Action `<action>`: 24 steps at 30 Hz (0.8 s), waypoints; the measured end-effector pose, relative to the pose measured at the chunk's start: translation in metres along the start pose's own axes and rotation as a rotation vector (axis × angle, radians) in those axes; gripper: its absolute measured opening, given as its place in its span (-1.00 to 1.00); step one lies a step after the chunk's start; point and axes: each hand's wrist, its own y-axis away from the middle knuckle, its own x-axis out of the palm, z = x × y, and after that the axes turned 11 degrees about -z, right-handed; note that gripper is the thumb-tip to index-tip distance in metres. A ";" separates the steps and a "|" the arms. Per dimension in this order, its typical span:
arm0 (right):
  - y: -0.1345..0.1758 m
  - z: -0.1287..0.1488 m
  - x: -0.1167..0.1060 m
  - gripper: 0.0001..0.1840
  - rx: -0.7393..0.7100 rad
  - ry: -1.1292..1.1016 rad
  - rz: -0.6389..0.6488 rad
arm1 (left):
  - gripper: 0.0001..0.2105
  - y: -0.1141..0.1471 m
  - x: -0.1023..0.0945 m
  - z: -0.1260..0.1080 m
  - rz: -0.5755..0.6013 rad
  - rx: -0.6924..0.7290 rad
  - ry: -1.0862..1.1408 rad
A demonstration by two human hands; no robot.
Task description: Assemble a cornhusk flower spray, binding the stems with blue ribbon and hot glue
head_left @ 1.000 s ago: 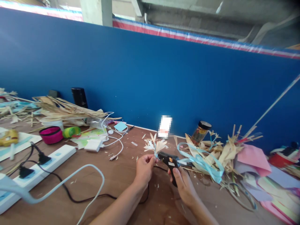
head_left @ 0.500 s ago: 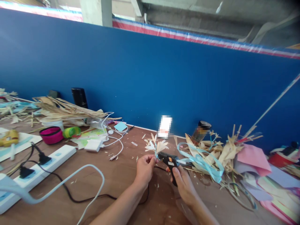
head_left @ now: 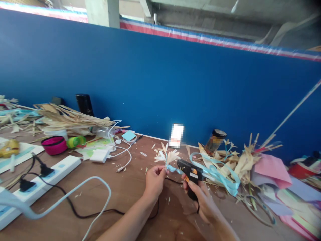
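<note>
Between its thumb and fingers, my left hand (head_left: 155,182) pinches a small craft flower (head_left: 170,156) with pale, husk-like petals. A light blue ribbon (head_left: 175,168) runs from the flower's stem toward my right hand (head_left: 200,197). That hand grips a black hot glue gun (head_left: 190,172) with an orange trigger; its nozzle points left, a short way from the flower and apart from it. Behind the gun, more blue ribbon (head_left: 229,182) lies in loops over dried husks. Whether the right fingers also hold the ribbon, I cannot tell.
On the left lies a white power strip (head_left: 61,170) with black plugs. A white adapter (head_left: 99,155), a pink round case (head_left: 54,144) and dried husks (head_left: 67,115) are beyond it. A jar (head_left: 215,140) leans by the blue partition (head_left: 155,80). Coloured paper (head_left: 273,170) lies right.
The glue gun has moved right, away from the flower, with my right hand. Blue ribbon now shows between the flower stem and the gun. My left hand stays almost in place.
</note>
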 end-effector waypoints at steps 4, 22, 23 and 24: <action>-0.003 -0.001 0.000 -0.60 -0.022 0.174 -0.040 | -0.85 0.003 0.001 -0.001 0.010 -0.003 -0.009; 0.001 -0.014 0.003 -0.44 -0.161 0.384 -0.033 | -0.84 0.004 0.002 0.003 0.054 0.062 -0.045; 0.000 -0.016 0.002 -0.45 -0.163 0.389 -0.029 | -0.84 0.004 0.002 0.004 0.057 0.069 -0.047; 0.000 -0.017 0.002 -0.46 -0.165 0.400 -0.024 | -0.84 0.004 0.002 0.004 0.058 0.073 -0.050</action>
